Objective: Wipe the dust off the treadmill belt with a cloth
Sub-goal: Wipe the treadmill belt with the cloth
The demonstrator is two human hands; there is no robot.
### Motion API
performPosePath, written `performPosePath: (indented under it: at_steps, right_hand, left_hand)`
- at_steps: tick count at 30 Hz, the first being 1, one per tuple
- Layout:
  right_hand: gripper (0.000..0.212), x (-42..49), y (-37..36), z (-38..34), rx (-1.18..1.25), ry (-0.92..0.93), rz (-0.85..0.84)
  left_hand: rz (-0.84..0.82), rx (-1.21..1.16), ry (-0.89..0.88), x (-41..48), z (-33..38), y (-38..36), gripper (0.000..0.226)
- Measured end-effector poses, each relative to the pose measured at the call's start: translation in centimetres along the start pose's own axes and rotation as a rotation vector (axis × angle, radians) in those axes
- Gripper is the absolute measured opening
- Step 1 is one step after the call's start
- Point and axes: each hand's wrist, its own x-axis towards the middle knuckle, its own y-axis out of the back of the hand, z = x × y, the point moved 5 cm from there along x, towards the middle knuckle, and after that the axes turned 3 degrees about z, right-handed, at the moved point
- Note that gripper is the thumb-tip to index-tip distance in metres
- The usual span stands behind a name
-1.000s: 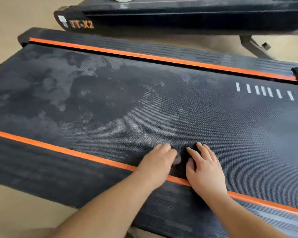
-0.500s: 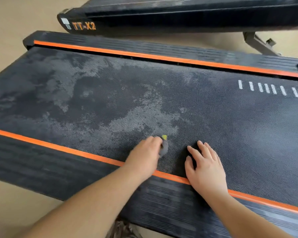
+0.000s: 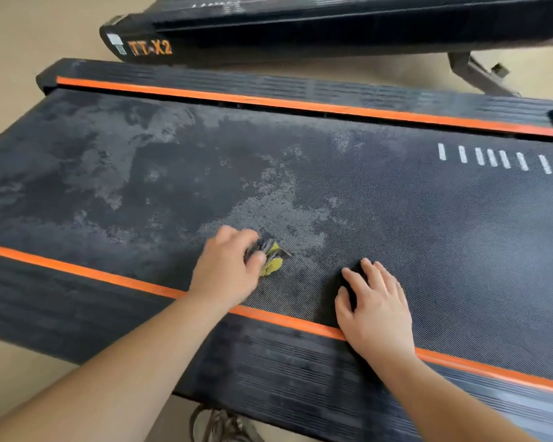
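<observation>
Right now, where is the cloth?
In the head view the cloth is bunched in the left hand on the belt, near the orange stripe, left of the flat right hand.

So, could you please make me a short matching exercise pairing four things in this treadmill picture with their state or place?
Things:
1. left hand
2. right hand
3. cloth
4. white bars

States or places:
A. printed on the far right of the belt
B. flat on the belt, holding nothing
C. closed on the cloth
D. bunched up, yellow and grey

Pairs: 1-C, 2-B, 3-D, 4-A
</observation>
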Motion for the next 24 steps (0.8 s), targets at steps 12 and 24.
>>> performPosePath:
  at_steps: [12, 24]
  right_hand:
    - [0.043, 0.1, -0.2, 0.0, 0.001, 0.007, 0.030]
    - [0.043, 0.2, -0.4, 0.2, 0.008, 0.003, 0.022]
  left_hand:
    - [0.129, 0.096, 0.014, 1.8, -1.1, -1.9, 0.012]
    - [0.045, 0.252, 0.008, 1.9, -2.6, -1.7, 0.018]
